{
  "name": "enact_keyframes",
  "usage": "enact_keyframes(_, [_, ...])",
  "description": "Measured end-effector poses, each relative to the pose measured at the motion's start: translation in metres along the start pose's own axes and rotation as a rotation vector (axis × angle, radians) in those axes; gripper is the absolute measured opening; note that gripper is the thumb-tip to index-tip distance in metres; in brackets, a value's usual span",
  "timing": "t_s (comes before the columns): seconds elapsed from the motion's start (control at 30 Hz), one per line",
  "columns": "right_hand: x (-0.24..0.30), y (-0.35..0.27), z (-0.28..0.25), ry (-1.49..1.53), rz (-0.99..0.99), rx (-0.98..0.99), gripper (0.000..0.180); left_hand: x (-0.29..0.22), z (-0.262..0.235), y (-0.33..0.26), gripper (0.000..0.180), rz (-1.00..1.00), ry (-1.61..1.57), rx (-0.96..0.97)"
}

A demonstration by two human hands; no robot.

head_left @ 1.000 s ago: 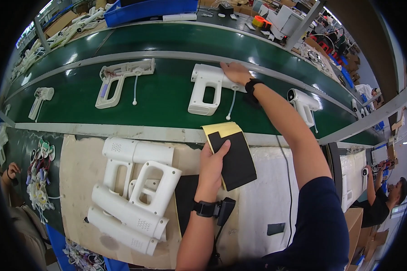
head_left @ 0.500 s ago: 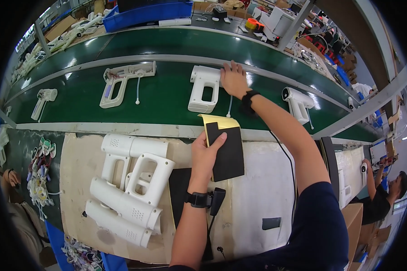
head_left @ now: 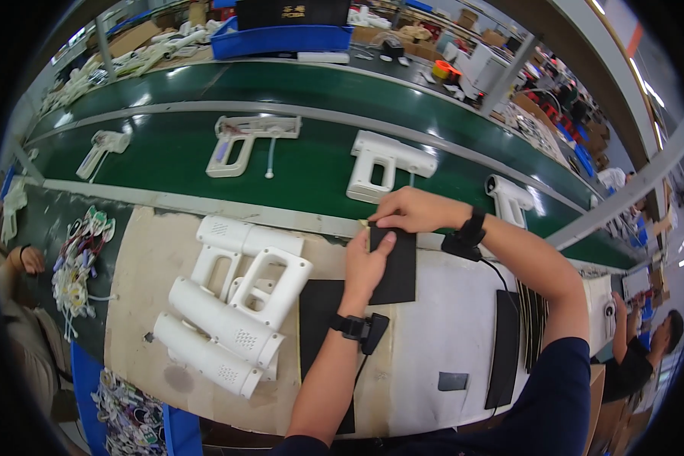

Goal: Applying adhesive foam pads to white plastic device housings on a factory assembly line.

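Observation:
My left hand grips a black foam sheet with yellowish backing, its thumb lying across the front. At the sheet's upper left corner my right hand pinches with closed fingertips, where a bit of yellow shows; the fingers hide exactly what is between them. Just beyond the hands, a white pistol-shaped housing lies on the green conveyor belt. Left of my left forearm several white housings are piled on cardboard. Another black sheet lies partly under that forearm.
Other gun-shaped units lie along the belt. A stack of black strips sits by my right elbow. Wired parts heap at the left, above a blue bin. A metal post slants at the right. Other people stand at both sides.
My right hand has left the housing on the belt and come back to the foam sheet's top corner. The sheet's curled yellow backing flap no longer shows. The view has shifted.

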State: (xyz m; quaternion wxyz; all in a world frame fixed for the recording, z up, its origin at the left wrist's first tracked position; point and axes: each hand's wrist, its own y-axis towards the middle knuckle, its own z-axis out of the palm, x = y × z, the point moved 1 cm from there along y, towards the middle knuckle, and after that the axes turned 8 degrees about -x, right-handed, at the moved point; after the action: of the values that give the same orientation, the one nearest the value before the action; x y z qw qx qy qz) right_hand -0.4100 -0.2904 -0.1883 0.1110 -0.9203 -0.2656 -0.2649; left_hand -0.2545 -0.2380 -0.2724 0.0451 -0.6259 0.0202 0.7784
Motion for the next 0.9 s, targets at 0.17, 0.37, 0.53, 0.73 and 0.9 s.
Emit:
enact_keyframes(0.17, [-0.007, 0.028, -0.030, 0.103, 0.231, 0.304, 0.033, -0.009, 0.000, -0.001, 0.025, 0.073, -0.045, 0.032])
enact_keyframes(0.37, [0.001, 0.105, -0.066, 0.187, 0.167, 0.479, 0.036, -0.011, -0.006, 0.006, 0.028, 0.041, -0.231, -0.081])
enact_keyframes(0.53, [-0.018, 0.218, -0.066, -0.141, -0.076, -0.260, 0.032, 0.003, -0.012, 0.011, 0.027, -0.211, -0.395, -0.254])
enact_keyframes(0.73, [-0.048, 0.305, -0.014, -0.338, -0.089, -0.602, 0.023, -0.011, -0.019, 0.014, 0.025, -0.345, -0.402, -0.332])
enact_keyframes(0.9, [-0.055, 0.335, 0.003, -0.339, -0.127, -0.571, 0.021, -0.005, -0.020, 0.013, 0.036, -0.340, -0.435, -0.312])
